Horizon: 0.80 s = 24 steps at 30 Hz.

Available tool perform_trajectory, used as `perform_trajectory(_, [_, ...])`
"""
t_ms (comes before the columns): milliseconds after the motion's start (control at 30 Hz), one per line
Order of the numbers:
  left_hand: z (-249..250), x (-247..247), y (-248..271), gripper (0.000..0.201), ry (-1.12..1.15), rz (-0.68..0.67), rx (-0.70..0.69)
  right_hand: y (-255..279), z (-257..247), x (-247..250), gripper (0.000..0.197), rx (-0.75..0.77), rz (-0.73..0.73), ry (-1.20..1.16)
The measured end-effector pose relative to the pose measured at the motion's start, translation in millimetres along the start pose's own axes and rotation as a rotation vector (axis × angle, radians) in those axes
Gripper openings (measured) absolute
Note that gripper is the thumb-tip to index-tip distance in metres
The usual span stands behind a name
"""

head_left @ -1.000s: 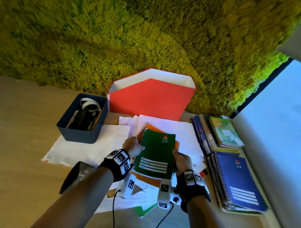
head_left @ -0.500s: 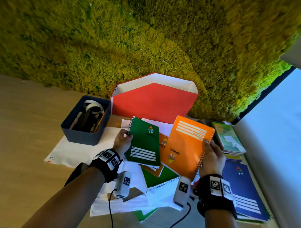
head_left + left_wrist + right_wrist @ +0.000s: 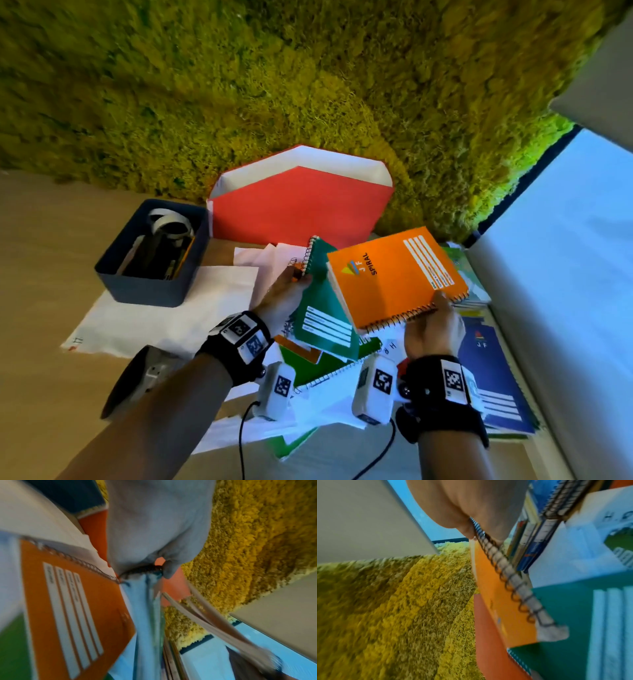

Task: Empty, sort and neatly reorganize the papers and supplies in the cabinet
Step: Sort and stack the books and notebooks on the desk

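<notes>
My left hand (image 3: pixel 286 298) grips a green spiral notebook (image 3: pixel 323 313) by its coil edge and holds it tilted above the paper pile. An orange spiral notebook (image 3: pixel 394 274) is lifted to its right, overlapping the green one, with my right hand (image 3: pixel 431 325) pinching its coil edge (image 3: pixel 505 566). In the left wrist view my left hand (image 3: pixel 154 534) is blurred, closed on the coil, and another orange notebook (image 3: pixel 72 608) lies flat below. More green and orange notebooks (image 3: pixel 322 363) lie under both hands on loose white sheets (image 3: pixel 171 308).
A dark blue bin (image 3: pixel 137 284) with tape and pens stands at the left. A red folder (image 3: pixel 298 209) leans on the moss wall (image 3: pixel 308 85). A stack with a blue notebook (image 3: pixel 493 387) on top and books (image 3: pixel 472 291) lies at the right, beside a white panel (image 3: pixel 565 274).
My right hand has turned the orange notebook and brought it left, over the green one. My left hand has tilted the green notebook more steeply.
</notes>
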<state>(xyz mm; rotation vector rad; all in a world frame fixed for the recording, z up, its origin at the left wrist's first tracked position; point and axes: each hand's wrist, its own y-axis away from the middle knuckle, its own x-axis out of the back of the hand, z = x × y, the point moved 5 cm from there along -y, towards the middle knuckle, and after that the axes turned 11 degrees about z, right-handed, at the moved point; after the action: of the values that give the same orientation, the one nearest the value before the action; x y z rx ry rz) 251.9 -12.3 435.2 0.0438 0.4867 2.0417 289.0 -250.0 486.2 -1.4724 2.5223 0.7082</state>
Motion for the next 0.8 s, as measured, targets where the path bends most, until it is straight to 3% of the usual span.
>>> perform_trajectory(67, [-4.1, -17.8, 3.5, 0.035, -0.038, -0.010, 0.028, 1.6, -3.1, 9.6, 0.016, -0.009, 0.006, 0.019])
perform_trajectory(200, [-14.2, -52.7, 6.3, 0.087, -0.050, -0.029, 0.076, -2.0, -7.2, 36.9, 0.039, -0.008, -0.066, 0.164])
perform_trajectory(233, [-11.1, -61.5, 10.8, 0.080, -0.073, -0.032, 0.031, -6.2, -7.0, 46.4, 0.044, -0.015, -0.089, 0.204])
perform_trajectory(333, [-1.3, -81.6, 19.6, 0.020, -0.129, 0.023, -0.124, -14.3, -20.9, 76.9, 0.032, -0.065, -0.123, 0.234])
perform_trajectory(367, [-1.3, -87.3, 20.4, 0.017, -0.128, 0.026, -0.144, -18.1, -27.2, 87.2, 0.028, -0.086, -0.135, 0.217])
perform_trajectory(500, [-1.4, -119.7, 28.9, 0.034, -0.082, 0.018, -0.229, -38.7, -53.1, 120.7, 0.024, -0.089, -0.208, 0.157])
perform_trajectory(567, [-5.6, -138.5, 36.1, 0.043, -0.044, 0.021, -0.233, -44.8, -60.5, 130.5, 0.031, -0.068, -0.245, 0.118])
perform_trajectory(700, [-13.8, -178.2, 59.6, 0.043, -0.007, 0.003, -0.232, -52.7, -78.2, 149.6, 0.033, -0.062, -0.308, 0.067])
perform_trajectory(800, [-18.5, -197.0, 73.8, 0.050, -0.030, -0.052, -0.262, -67.6, -93.5, 170.4, 0.028, -0.056, -0.256, 0.079])
